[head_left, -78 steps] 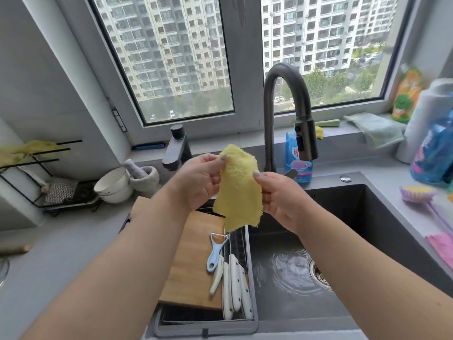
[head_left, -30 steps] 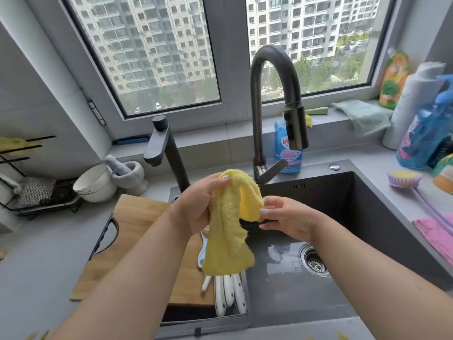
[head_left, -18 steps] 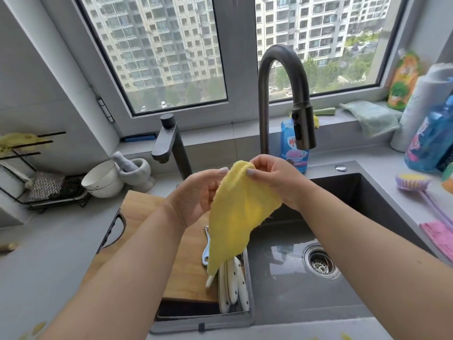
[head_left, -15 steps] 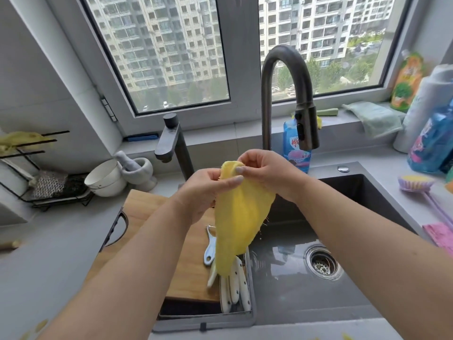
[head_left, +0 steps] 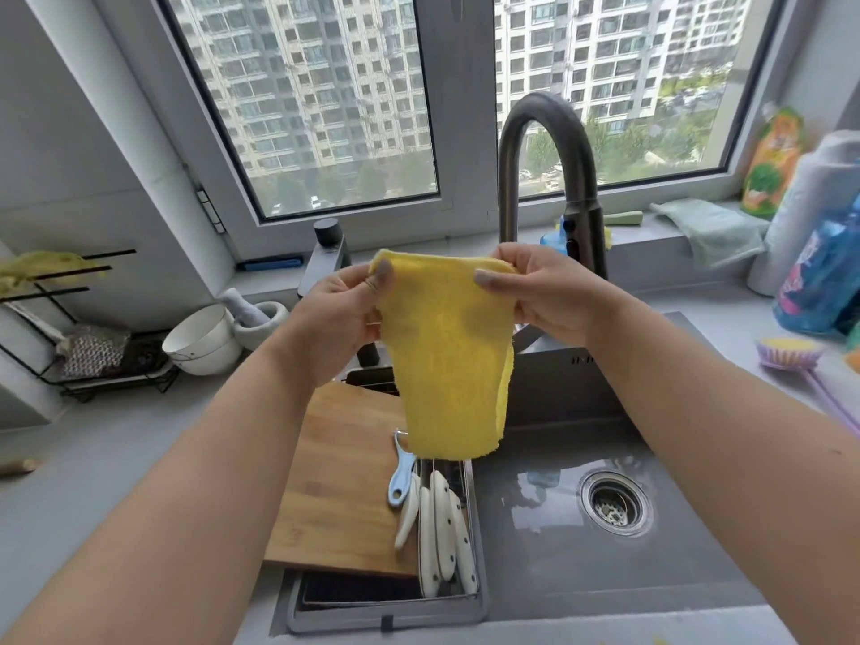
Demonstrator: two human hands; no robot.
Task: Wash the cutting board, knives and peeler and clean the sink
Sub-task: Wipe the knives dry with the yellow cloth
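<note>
I hold a yellow cloth spread out above the sink. My left hand pinches its top left corner and my right hand pinches the top right corner; the cloth hangs down flat. Below it, the wooden cutting board lies across a metal drain rack. A blue-handled peeler and several white-handled knives lie in the rack beside the board. The dark sink is wet, its drain uncovered.
The tall dark faucet arches behind my hands, no water running. A smaller tap stands left. White bowls and a wire rack sit on the left counter. Bottles, a scrub brush and a green cloth are at right.
My hands have moved apart and upward, unfolding the bunched yellow cloth so it now hangs flat between both hands.
</note>
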